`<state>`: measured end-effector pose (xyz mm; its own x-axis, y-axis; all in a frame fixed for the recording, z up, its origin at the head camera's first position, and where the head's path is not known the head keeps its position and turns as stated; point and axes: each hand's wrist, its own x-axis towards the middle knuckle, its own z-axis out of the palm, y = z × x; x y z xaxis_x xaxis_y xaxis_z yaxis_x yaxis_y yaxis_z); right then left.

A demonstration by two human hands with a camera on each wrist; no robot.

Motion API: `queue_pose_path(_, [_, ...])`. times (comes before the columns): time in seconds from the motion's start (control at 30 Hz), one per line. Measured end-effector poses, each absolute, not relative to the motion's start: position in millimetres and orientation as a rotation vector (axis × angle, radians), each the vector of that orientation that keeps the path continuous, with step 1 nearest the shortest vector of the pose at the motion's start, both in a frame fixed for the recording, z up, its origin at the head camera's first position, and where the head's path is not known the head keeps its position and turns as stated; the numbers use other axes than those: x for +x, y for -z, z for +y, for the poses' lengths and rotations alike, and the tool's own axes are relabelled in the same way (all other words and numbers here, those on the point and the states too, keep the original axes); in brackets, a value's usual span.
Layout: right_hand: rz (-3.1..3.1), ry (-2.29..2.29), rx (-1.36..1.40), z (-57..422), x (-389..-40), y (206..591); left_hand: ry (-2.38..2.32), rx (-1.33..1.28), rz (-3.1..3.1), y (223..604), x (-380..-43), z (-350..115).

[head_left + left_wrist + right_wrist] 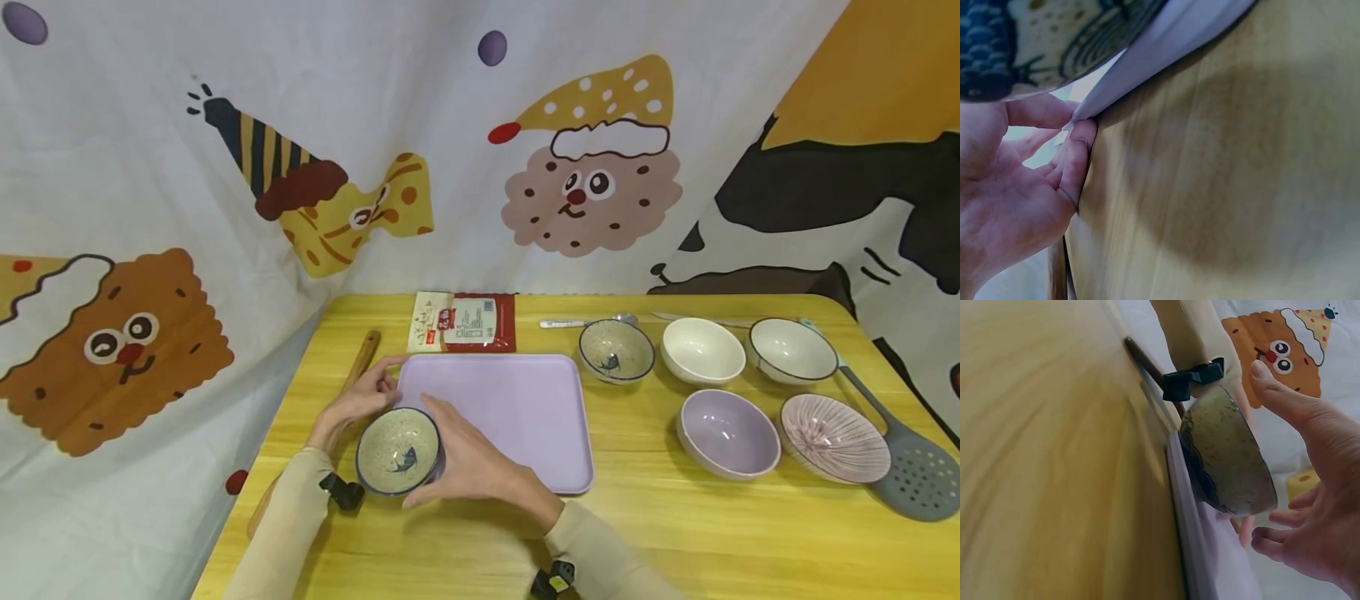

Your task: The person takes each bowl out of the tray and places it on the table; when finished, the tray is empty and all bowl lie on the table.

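A lilac tray point(517, 408) lies on the table, and a speckled bowl with a blue fish point(397, 454) sits over its front left corner. My left hand point(362, 403) is at the tray's left edge; in the left wrist view its thumb and fingers pinch the tray's rim point(1147, 72), below the bowl's patterned outside. My right hand point(480, 462) is at the bowl's right side, thumb and fingers spread wide. In the right wrist view a gap shows between that hand point(1319, 462) and the bowl point(1229, 456).
Right of the tray stand several bowls: a speckled one point(617, 351), two white ones, a lilac one point(729, 433) and a streaked one point(834, 437). A grey slotted turner point(918, 475) lies far right. Behind are a red packet point(480, 321) and a spoon point(566, 323). A wooden-handled utensil point(362, 360) lies left.
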<state>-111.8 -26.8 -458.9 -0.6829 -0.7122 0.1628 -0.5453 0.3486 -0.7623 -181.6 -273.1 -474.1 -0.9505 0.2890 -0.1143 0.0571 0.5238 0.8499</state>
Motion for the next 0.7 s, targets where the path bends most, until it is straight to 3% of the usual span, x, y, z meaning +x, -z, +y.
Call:
queue_pose_path(0.3, [2.356,1.29,-1.17,-39,-107,470,-1.41,0.312,2.499,445,-167,-264])
queue_pose_path(0.7, [2.404,1.41,-1.099,-42,-106,481,-1.383,0.287,2.544,485,-185,-275])
